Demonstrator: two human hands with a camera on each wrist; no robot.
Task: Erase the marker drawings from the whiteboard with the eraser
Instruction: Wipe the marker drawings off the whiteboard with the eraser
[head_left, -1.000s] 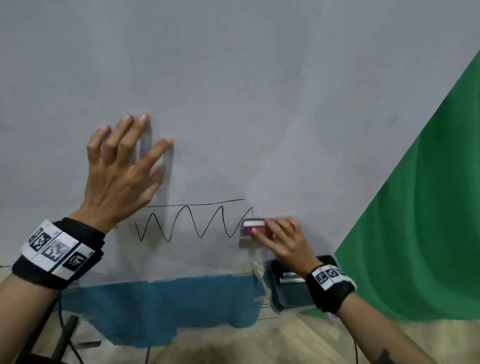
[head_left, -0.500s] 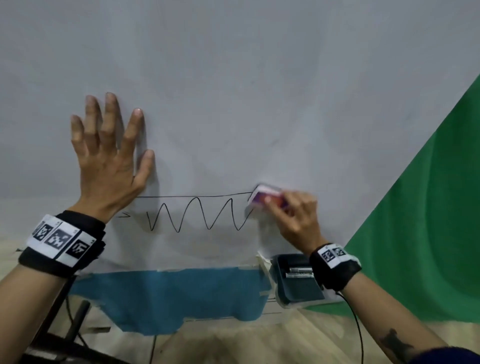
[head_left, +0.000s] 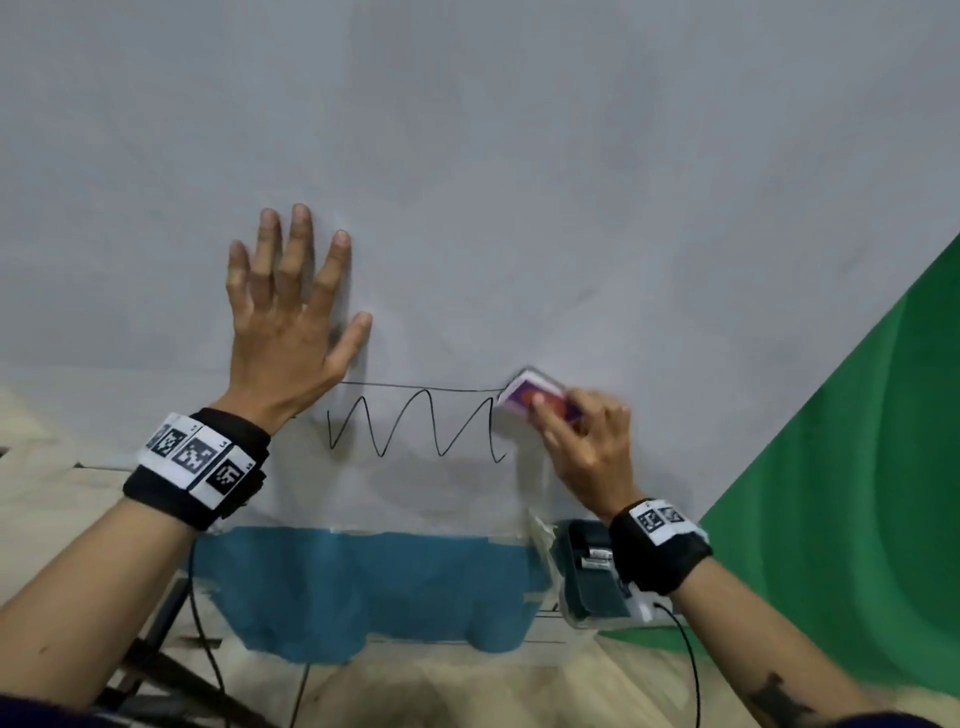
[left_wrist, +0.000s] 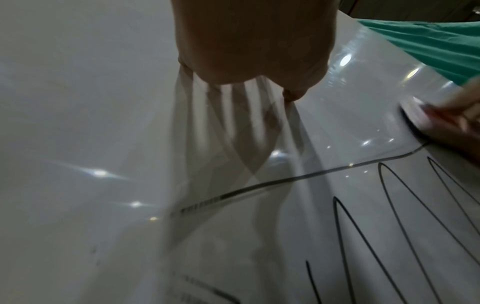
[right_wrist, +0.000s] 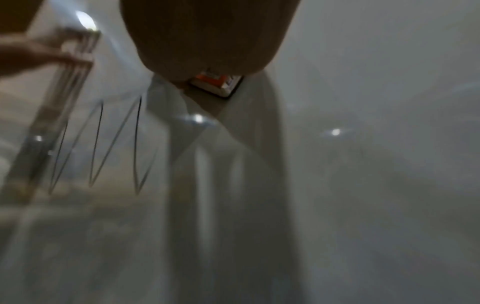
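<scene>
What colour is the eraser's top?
Purple with an orange patch on the eraser, clearest in the head view.

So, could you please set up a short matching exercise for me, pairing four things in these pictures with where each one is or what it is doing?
Things:
1. left hand
2. purple block eraser
3. black zigzag marker line
4. blue sheet

Places or states:
A. under the long straight black line
B. fingers spread, flat on the grey-white whiteboard
C. below the whiteboard's lower edge
D. gripped by the right hand at the straight line's right end

Pairs: 1-B, 2-D, 3-A, 4-C
</scene>
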